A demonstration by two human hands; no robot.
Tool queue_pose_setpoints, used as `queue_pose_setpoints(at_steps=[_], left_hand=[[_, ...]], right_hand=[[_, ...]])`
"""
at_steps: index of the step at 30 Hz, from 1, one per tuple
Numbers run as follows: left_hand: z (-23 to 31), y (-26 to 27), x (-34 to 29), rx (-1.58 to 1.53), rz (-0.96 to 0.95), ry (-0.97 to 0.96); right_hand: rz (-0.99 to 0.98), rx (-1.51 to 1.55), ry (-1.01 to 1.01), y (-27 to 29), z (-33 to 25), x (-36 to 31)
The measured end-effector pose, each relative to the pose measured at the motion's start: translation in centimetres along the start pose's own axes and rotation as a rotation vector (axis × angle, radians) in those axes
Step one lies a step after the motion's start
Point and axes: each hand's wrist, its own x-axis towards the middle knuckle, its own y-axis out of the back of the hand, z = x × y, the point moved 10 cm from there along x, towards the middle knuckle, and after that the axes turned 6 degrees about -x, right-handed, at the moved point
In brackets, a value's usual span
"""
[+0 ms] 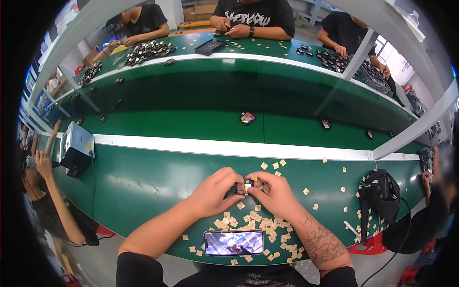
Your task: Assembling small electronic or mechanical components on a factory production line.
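A small black electronic part with reddish, white and yellow patches is held between my two hands above the green bench. My left hand pinches its left side with thumb and fingers. On its right side the thumb and fingers of my right hand close around the edge. Its underside is hidden, and its exact kind is too small to tell. Many small tan squares lie scattered below my hands and around my right forearm. A phone with a lit screen lies flat between my forearms.
Beyond a white rail, similar parts lie on a green conveyor. At left stands a grey-black box-shaped device; at right lies a black bag. Other people work across the belt and at both sides. Posts frame the bench.
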Motion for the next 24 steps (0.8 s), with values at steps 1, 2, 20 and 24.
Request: queue_pose_setpoints(at_steps=[1,2,20,24], left_hand=[[0.6,-0.1,0.2,0.008,-0.005,-0.011],[0.6,0.2,0.4,-0.057,0.040,0.059],[-11.5,5.2,9.1,0.117,0.253,0.458],[-11.1,4.4,12.3,0.717,0.142,0.342]], right_hand=[[-0.035,0.212,0.001,-0.8,1.4,0.2],[-0.072,0.424,0.004,-1.4,2.2,0.1],[0.340,0.090,0.112,4.5,0.9,-0.3],[0.387,0.042,0.199,5.2,0.7,-0.3]])
